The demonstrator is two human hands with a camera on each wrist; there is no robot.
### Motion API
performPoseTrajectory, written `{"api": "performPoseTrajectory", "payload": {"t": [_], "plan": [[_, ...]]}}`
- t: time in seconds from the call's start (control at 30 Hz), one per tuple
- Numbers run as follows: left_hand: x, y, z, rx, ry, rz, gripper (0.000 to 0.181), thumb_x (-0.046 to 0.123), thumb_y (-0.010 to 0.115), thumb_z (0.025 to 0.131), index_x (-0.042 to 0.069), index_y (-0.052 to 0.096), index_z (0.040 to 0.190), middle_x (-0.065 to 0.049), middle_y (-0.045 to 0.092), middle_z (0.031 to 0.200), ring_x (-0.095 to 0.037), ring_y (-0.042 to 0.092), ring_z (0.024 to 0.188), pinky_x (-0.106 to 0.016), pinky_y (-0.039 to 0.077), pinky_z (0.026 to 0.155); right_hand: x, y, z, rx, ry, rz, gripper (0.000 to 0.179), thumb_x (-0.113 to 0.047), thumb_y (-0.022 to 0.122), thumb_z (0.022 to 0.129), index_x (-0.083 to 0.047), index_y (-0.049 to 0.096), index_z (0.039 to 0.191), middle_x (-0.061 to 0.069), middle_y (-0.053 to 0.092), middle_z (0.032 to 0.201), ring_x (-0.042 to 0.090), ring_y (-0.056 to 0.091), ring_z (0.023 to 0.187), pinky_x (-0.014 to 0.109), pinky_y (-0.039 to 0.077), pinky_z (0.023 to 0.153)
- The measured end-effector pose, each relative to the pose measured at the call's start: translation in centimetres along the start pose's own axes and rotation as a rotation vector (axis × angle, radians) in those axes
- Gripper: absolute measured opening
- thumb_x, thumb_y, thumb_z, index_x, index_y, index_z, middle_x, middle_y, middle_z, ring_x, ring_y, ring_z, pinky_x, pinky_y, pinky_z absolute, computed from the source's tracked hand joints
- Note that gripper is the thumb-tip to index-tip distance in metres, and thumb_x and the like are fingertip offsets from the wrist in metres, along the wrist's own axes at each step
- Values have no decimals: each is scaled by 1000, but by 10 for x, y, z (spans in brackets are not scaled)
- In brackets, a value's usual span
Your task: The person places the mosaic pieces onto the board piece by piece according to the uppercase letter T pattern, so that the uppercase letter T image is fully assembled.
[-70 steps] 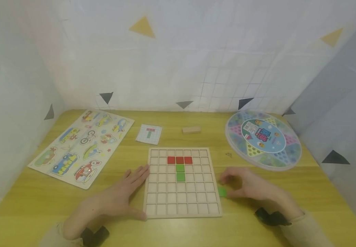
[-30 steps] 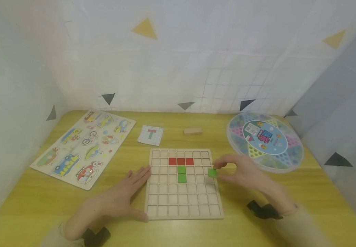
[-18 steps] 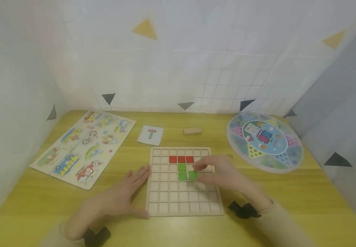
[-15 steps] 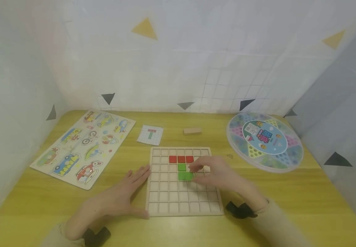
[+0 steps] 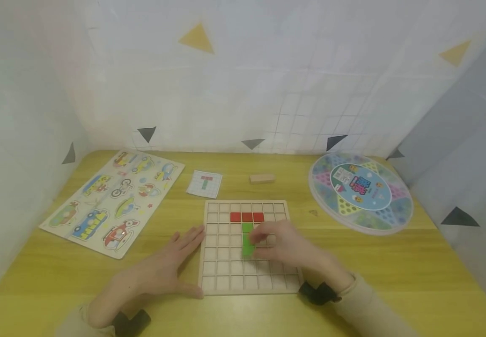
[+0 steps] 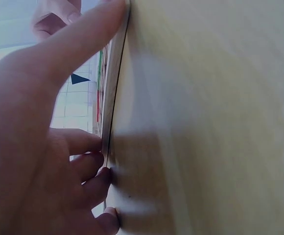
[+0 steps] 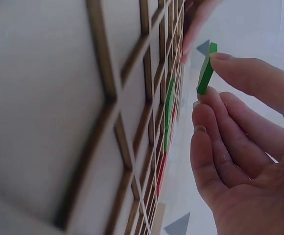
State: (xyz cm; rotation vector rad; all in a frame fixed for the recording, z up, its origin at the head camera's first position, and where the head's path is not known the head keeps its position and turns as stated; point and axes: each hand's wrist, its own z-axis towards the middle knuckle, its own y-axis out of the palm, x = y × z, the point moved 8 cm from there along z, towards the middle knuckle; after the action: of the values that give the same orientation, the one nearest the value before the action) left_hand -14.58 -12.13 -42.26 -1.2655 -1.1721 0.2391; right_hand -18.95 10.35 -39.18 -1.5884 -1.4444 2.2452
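A square wooden grid board (image 5: pixel 224 283) lies on the table. Three red tiles (image 5: pixel 247 217) form a row in its upper part, with two green tiles (image 5: pixel 247 228) in a column below the middle one. My right hand (image 5: pixel 283 243) pinches another green tile (image 7: pixel 207 71) between thumb and fingertips. In the right wrist view this tile is tilted and held clear of the board; from the head it appears just below the green column. My left hand (image 5: pixel 165 264) is spread along the board's left edge, fingertips and thumb touching it.
A card with a printed red-and-green T (image 5: pixel 204 184) lies behind the board, beside a small wooden block (image 5: pixel 262 178). At the left is a vehicle picture puzzle (image 5: pixel 114 201), at the right a round game board (image 5: pixel 361 192). Pale walls rise behind and at both sides.
My right hand has carried the green tile from the table right of the board, leftward over the grid to the green column. My left hand has stayed at the left edge.
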Motion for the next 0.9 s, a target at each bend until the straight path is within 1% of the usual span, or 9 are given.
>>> {"api": "performPoseTrajectory", "payload": {"t": [0.1, 0.17, 0.4, 0.5, 0.7, 0.9], "plan": [[-1, 1, 0, -4, -6, 4, 124, 73, 74, 71, 14, 13, 162, -1, 4, 169, -26, 7, 155, -54, 8, 125, -3, 3, -1, -2, 10, 0, 24, -19, 82, 83, -17, 75, 106, -12, 73, 102, 5, 66, 96, 29, 57, 90], [-1, 1, 1, -5, -8, 9, 124, 73, 74, 71, 15, 12, 162, -1, 4, 169, -25, 7, 155, -54, 8, 125, -3, 4, -1, 1, 9, -15, 25, -19, 82, 83, -16, 74, 107, -10, 74, 104, 6, 67, 96, 29, 58, 89], [-2, 2, 0, -2, -12, 18, 125, 74, 73, 71, 17, 11, 162, 0, 3, 170, -26, 7, 155, -55, 8, 125, 9, 6, 0, 0, 17, -79, 28, -17, 82, 83, -13, 74, 110, -7, 75, 106, 5, 68, 96, 24, 58, 87], [-2, 1, 0, -4, -14, 14, 125, 74, 73, 71, 17, 10, 162, 0, 3, 170, -26, 7, 155, -55, 8, 125, 10, 7, 0, -6, 3, -98, 28, -16, 82, 83, -13, 74, 109, -7, 75, 104, 5, 68, 95, 24, 58, 86], [1, 0, 0, 3, 3, 7, 123, 74, 72, 72, 14, 12, 162, -3, 5, 170, -29, 9, 155, -58, 9, 124, 11, 11, 1, -20, -11, -132, 26, -17, 82, 82, -14, 74, 107, -9, 74, 102, 3, 67, 95, 24, 57, 87], [2, 0, 0, 6, 15, 4, 123, 75, 71, 72, 13, 14, 162, -4, 6, 169, -30, 10, 155, -59, 10, 124, 7, 11, 1, -4, -56, -176, 27, -19, 83, 81, -13, 74, 106, -8, 73, 102, 5, 66, 96, 26, 57, 88]]}}
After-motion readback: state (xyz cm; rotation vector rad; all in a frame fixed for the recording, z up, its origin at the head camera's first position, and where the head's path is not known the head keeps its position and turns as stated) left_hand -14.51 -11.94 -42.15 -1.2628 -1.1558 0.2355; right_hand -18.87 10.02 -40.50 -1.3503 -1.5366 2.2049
